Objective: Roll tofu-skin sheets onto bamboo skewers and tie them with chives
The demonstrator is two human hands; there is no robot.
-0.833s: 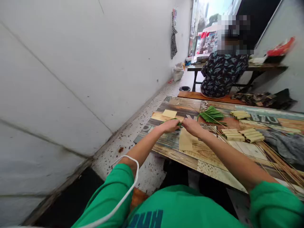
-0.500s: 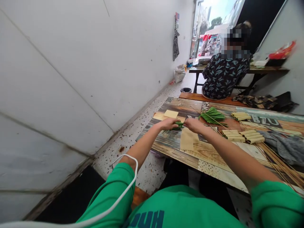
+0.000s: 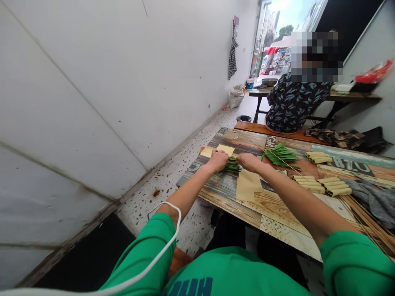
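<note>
Left hand [image 3: 218, 160] grips the left end of a bundle of thin green stalks [image 3: 232, 165] on the wood-print desk [image 3: 216, 191]. Right hand [image 3: 248, 162] sits at its right end, fingers narrow; can't tell what it holds.

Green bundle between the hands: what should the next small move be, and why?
Perhaps even up the green bundle: the left hand is at one end, the right hand at the other, and its strands show loosely between them.
</note>
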